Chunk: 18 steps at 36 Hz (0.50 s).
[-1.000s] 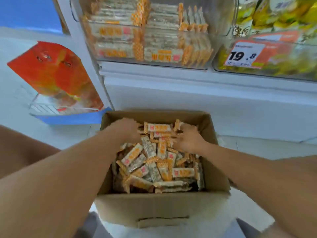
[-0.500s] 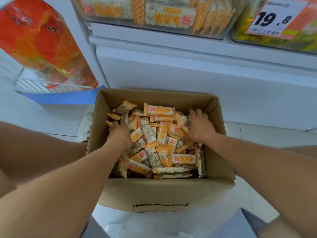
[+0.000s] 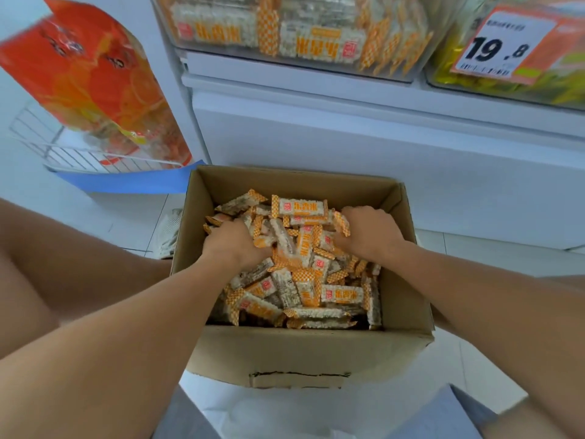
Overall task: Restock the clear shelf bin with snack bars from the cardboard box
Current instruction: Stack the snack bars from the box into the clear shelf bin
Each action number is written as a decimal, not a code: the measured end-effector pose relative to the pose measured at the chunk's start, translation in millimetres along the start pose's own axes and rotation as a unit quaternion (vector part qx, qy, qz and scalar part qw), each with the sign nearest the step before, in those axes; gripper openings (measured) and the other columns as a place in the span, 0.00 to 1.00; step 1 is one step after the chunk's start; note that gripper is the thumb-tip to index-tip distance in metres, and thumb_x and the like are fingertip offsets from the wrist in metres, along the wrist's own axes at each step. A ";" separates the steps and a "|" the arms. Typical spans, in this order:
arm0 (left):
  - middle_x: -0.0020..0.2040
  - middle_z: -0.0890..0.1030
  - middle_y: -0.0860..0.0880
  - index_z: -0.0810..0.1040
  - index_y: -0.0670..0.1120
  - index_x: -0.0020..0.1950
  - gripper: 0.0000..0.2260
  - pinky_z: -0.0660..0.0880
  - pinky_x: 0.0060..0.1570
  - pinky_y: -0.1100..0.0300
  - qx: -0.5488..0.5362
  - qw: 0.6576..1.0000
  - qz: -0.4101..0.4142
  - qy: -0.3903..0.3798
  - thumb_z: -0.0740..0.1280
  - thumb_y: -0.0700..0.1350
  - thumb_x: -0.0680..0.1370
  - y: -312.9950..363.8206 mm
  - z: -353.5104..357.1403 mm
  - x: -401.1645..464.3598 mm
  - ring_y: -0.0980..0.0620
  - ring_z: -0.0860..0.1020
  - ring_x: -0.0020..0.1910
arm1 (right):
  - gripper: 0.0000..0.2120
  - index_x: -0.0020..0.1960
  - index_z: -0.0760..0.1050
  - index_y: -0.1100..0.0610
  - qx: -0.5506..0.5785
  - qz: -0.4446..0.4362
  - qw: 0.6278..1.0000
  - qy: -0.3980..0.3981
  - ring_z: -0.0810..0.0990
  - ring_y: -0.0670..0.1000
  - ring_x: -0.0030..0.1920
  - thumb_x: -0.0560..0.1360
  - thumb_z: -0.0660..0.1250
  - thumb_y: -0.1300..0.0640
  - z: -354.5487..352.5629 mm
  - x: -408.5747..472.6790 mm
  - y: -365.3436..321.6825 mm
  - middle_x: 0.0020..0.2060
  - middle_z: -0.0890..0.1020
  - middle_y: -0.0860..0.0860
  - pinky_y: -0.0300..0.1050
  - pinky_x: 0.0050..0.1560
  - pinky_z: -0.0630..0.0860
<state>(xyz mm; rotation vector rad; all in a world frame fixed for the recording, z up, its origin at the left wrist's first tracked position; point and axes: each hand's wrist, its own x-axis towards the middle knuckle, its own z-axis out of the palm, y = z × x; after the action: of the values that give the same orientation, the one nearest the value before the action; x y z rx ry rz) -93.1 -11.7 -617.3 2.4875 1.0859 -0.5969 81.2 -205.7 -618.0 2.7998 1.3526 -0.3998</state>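
Note:
An open cardboard box (image 3: 304, 353) stands on the floor in front of me, filled with several orange-and-white wrapped snack bars (image 3: 340, 294). My left hand (image 3: 235, 245) digs into the pile on the left, fingers curled around a bunch of bars. On the right side my right hand (image 3: 370, 234) does the same, its fingers closed on bars. Between the two hands the bars are pushed up into a heap. Above, on the white shelf, the clear bin (image 3: 291, 33) holds rows of the same bars.
A second clear bin (image 3: 506, 87) with yellow-green packs and a 19.8 price tag (image 3: 503, 45) sits to the right on the shelf. At the left an orange bag (image 3: 95, 90) stands in a white wire rack (image 3: 63, 153). My knees flank the box.
Both hands have pushed deeper into the pile and curled around bars, drawing them toward the middle. The view has tilted down and closer to the box.

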 end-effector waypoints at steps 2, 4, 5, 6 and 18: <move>0.42 0.76 0.46 0.73 0.44 0.49 0.25 0.81 0.41 0.50 -0.016 1.000 0.004 -0.008 0.71 0.65 0.71 4.2 -5.3 -7.4 0.48 0.77 0.38 | 0.18 0.40 0.70 0.53 0.080 0.024 0.996 0.027 0.76 0.52 0.34 0.74 0.69 0.40 -10.7 -2.9 -4.3 0.33 0.76 0.48 0.48 0.33 0.72; 0.38 0.77 0.46 0.74 0.44 0.45 0.22 0.80 0.39 0.50 -0.034 0.999 0.009 -0.014 0.73 0.62 0.71 4.7 -8.2 -14.2 0.47 0.78 0.36 | 0.19 0.35 0.68 0.54 0.174 0.045 0.982 0.051 0.73 0.51 0.31 0.74 0.71 0.44 -19.8 -5.9 -7.8 0.30 0.75 0.49 0.48 0.32 0.68; 0.39 0.78 0.46 0.75 0.43 0.47 0.23 0.80 0.39 0.50 -0.042 0.999 0.006 -0.014 0.74 0.62 0.71 3.5 -9.3 -17.2 0.47 0.79 0.38 | 0.18 0.33 0.67 0.54 0.212 0.055 0.974 0.056 0.72 0.51 0.30 0.73 0.71 0.47 -23.8 -8.0 -9.3 0.29 0.74 0.50 0.47 0.31 0.66; 0.43 0.78 0.45 0.75 0.42 0.52 0.25 0.80 0.40 0.50 -0.051 0.999 0.001 -0.014 0.74 0.62 0.71 1.8 -9.8 -19.4 0.46 0.79 0.41 | 0.18 0.32 0.67 0.53 0.245 0.064 0.966 0.060 0.72 0.51 0.29 0.73 0.72 0.49 -28.2 -10.9 -11.2 0.28 0.74 0.50 0.47 0.32 0.65; 0.67 0.71 0.43 0.67 0.50 0.71 0.29 0.82 0.50 0.46 -0.430 0.855 -0.123 -0.264 0.73 0.51 0.73 0.3 -39.7 -38.1 0.42 0.82 0.51 | 0.09 0.44 0.75 0.59 0.375 0.121 0.915 -0.085 0.82 0.55 0.42 0.74 0.74 0.57 -46.7 -27.2 -16.0 0.42 0.78 0.57 0.45 0.35 0.83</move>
<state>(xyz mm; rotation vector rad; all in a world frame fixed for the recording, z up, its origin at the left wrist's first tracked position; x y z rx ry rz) -107.1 -15.8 -564.2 1.3212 1.1094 -0.6243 63.1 -211.3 -564.8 3.3219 0.9212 -1.3680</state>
